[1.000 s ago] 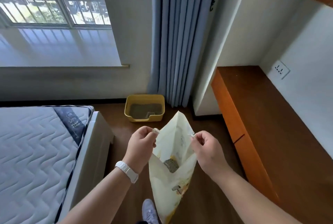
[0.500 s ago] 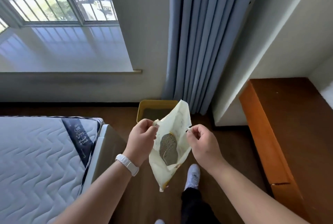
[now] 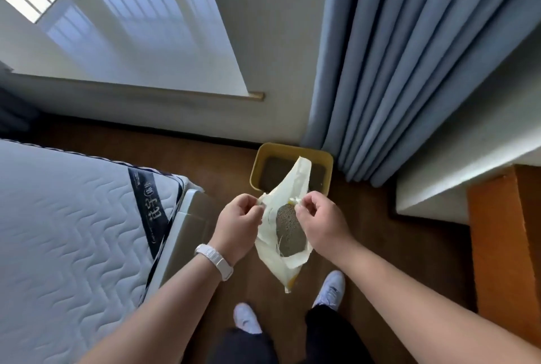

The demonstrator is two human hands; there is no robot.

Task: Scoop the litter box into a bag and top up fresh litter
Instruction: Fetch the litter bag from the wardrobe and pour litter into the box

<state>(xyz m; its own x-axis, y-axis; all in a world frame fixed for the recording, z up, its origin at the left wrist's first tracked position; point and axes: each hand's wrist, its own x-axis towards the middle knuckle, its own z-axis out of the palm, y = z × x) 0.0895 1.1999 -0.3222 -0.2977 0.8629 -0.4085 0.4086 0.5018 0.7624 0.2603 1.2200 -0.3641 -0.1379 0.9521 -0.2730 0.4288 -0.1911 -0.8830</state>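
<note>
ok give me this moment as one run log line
phase: bag open | left hand: pinches bag edge | right hand: pinches opposite edge | litter: grey, inside bag | litter box: on floor by curtain

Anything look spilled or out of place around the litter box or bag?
Nothing stands out: left hand and right hand pinch the bag open, litter inside it. The litter box sits flat by the curtain, and I see no grains on the floor.

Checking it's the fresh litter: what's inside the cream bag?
Grey granular litter shows through the mouth of the bag. How deep it goes is hidden by the bag's walls.
</note>
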